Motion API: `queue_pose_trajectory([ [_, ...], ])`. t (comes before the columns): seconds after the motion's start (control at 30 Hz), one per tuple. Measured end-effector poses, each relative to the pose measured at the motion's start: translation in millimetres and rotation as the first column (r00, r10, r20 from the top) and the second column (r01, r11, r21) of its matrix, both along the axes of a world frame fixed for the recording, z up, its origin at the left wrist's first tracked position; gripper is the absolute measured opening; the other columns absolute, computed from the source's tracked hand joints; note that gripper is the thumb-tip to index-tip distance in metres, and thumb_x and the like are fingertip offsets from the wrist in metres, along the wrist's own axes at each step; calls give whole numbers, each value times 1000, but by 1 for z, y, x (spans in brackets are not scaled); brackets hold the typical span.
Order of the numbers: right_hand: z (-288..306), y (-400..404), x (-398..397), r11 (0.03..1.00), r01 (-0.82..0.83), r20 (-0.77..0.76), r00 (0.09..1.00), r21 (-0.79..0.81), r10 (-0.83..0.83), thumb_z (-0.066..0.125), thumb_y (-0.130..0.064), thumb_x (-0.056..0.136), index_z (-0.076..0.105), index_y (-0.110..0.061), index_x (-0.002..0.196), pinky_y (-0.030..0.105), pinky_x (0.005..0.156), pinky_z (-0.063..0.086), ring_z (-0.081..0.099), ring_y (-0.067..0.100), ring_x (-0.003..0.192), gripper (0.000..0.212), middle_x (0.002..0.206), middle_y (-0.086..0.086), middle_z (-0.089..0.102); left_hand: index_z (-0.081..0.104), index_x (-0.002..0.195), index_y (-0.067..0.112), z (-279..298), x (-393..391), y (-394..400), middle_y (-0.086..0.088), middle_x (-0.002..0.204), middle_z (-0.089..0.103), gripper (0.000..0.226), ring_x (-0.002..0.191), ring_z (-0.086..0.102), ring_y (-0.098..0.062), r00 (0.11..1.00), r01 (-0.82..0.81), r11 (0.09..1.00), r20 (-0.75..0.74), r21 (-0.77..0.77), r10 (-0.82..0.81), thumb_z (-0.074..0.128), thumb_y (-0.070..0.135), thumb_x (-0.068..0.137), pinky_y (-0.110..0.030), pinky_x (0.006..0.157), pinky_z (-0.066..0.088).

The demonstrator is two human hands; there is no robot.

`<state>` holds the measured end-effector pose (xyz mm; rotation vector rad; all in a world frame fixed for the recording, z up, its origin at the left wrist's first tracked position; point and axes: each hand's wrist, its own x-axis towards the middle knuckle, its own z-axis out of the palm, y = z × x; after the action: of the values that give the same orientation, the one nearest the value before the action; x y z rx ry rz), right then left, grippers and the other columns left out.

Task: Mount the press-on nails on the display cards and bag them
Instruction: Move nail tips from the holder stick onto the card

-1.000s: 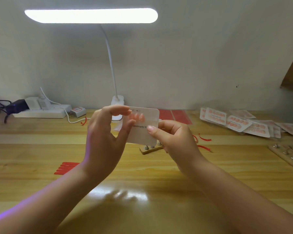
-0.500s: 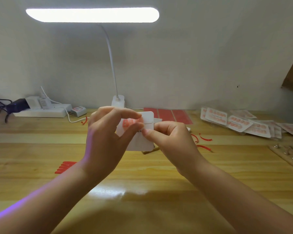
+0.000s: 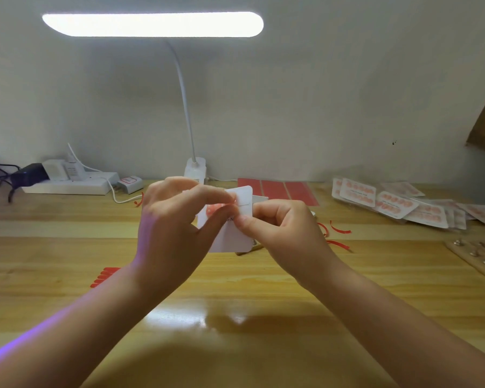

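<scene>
Two hands hold one small white card [image 3: 233, 233] above the desk [image 3: 67, 247]: left hand [image 3: 171, 233] and right hand [image 3: 286, 228] each pinch it. Light, bendy; best held by its edges, clear of the pink nails [image 3: 214, 210].

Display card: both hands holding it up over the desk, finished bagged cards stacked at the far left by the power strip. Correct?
Not quite. Both hands, left hand and right hand, do hold the display card above the desk, but the head view shows the finished cards piled at the far right. The power strip is at the far left, with no cards by it.
</scene>
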<state>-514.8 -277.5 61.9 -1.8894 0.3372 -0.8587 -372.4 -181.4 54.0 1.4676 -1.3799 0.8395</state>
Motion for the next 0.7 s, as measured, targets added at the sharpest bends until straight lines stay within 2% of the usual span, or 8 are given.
queue_pose_trajectory([
  [0.13,1,1,1,1000,-12,8,1000,13,12,65,-19,92,67,11,85,44,56,45,56,39,62,31,73,32,61,76,83,19,0,3,0,17,85,63,13,85,64,-20,996,23,999,92,-25,-21,72,31,85,-45,82,42],
  [0.17,0,0,1,1000,-14,8,1000,15,14,64,-17,92,68,10,85,39,53,44,54,35,58,29,69,28,62,76,83,19,0,3,0,17,85,63,12,85,64,-20,995,26,999,100,-25,-24,73,30,84,-44,83,42],
  [0.27,-2,-1,1,998,-31,9,999,55,31,64,-13,92,70,7,82,12,43,34,40,1,43,23,55,5,50,76,83,18,-1,3,0,17,85,63,12,85,64,-20,995,29,999,95,-25,-26,74,30,83,-45,81,43],
  [0.33,-2,-1,1,998,-34,4,999,54,34,64,-13,92,68,10,81,12,45,33,37,1,43,26,54,5,46,76,82,17,-1,3,0,16,85,63,14,84,63,-19,997,34,999,72,-24,-32,73,31,83,-44,81,43],
  [0.43,-2,1,1,999,-34,-5,999,15,34,64,-18,93,63,15,82,27,53,32,39,17,54,35,61,27,45,76,80,18,-1,2,0,15,83,64,12,83,63,-20,997,26,999,70,-31,-24,74,30,82,-44,80,43],
  [0.57,-2,2,1,999,-34,-10,999,5,34,63,-19,93,63,15,84,39,55,35,42,26,59,35,70,35,52,77,80,19,-1,5,1,13,76,66,6,85,67,-22,976,-1,999,219,-46,11,73,22,84,-42,83,42],
  [0.63,-4,-1,2,999,-28,5,1000,19,28,63,-18,93,66,12,85,34,53,43,48,25,59,31,71,35,55,77,86,17,-1,6,1,11,80,69,11,89,68,-20,954,7,1000,300,-29,2,66,18,89,-38,86,40],
  [0.7,-7,-6,2,998,-15,10,1000,58,14,64,-15,91,67,10,85,17,46,39,45,7,49,26,62,24,51,73,96,14,-1,4,1,13,91,68,15,96,64,-14,975,77,997,207,21,-79,59,16,91,-40,89,43],
])
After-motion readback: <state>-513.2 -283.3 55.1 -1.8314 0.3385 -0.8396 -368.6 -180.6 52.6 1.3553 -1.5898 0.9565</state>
